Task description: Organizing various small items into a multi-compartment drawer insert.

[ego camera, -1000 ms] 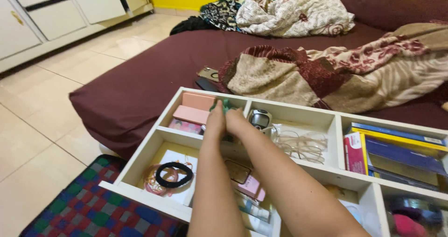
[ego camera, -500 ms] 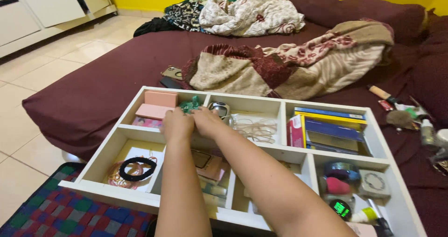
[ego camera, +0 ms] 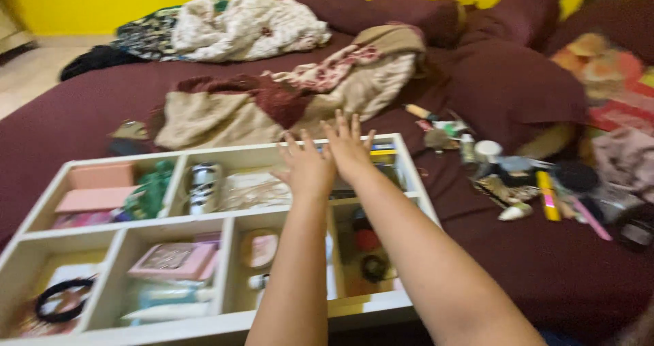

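— What are the hands doing above the tray?

— Both are empty, fingers spread. The left hand and right hand hover side by side, thumbs nearly touching, over the far right part of the white divided tray that sits on a maroon bed.

— Do they grip anything?

— Nothing. Palms face down, neither pinching nor pressing; whether the fingertips brush the tray's far wall cannot be told through the blur.

— What lies nearest?

— Just under the right hand, the blue and yellow boxes in the far right compartment. Below the left palm, clear plastic pieces. A green bundle lies well to the left, beside pink boxes.

— And around the tray?

— A patterned blanket is rumpled beyond it; small bottles and cosmetics are scattered on the bed to the right.
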